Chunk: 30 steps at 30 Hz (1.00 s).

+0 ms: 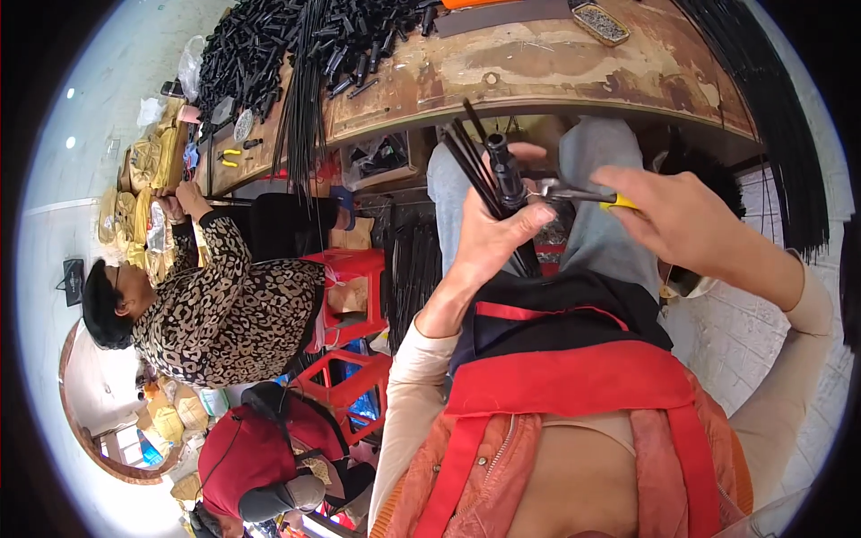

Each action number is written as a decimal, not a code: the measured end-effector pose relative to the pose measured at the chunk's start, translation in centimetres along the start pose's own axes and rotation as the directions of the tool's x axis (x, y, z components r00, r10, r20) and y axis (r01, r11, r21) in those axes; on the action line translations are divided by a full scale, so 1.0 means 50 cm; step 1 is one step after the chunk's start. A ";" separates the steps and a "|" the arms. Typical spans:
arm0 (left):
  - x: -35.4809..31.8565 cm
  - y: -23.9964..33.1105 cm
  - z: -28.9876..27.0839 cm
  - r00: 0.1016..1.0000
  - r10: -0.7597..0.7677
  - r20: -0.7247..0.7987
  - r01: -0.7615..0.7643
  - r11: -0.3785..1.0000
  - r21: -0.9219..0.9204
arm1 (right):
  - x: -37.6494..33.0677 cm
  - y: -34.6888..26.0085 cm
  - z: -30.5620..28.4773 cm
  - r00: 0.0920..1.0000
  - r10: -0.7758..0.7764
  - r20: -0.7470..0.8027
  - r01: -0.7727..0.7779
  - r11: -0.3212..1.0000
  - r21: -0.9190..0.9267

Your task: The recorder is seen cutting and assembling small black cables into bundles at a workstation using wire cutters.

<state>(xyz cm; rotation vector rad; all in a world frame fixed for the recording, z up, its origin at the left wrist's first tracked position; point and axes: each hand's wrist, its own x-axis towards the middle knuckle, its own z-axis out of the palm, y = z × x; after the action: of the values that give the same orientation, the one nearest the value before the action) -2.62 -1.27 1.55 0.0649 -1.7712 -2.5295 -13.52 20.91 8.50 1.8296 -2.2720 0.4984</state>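
My left hand (498, 238) is wrapped round a black umbrella frame (508, 179), a bundle of thin dark rods with a tubular plastic fitting at its upper end. The frame stands tilted above my lap, its lower end close to my dark apron. In my right hand (677, 215) is a pair of pliers (581, 195) with yellow grips. The metal jaws point left and reach the fitting beside my left thumb. A thin bit of wire seems to show at the jaws, too small to tell for sure.
A worn wooden workbench (538, 72) carries a heap of black plastic parts (269, 54) and a small tray (601, 24). Long black rods (789, 134) hang over its right end. To the left sits a person in a patterned top (238, 314), near red stools (354, 287).
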 end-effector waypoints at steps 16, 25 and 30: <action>0.009 -0.004 -0.014 0.998 -0.036 0.060 0.038 0.998 -0.039 | 0.033 0.025 -0.025 0.528 0.040 0.848 -0.840 0.172 0.515; 0.025 -0.011 -0.013 0.999 -0.013 -0.030 0.012 0.999 -0.036 | 0.013 0.021 0.028 0.996 0.079 -0.041 -0.066 0.967 0.248; 0.012 -0.009 -0.025 0.997 -0.022 0.080 0.025 0.999 -0.036 | 0.038 0.043 -0.002 0.487 -0.062 0.871 -0.873 -0.034 0.486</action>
<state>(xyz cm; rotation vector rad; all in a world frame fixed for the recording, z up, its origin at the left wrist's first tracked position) -3.15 -2.32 0.71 -0.0169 -1.7601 -2.6159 -16.05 19.63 8.93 1.3682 -3.7039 2.4120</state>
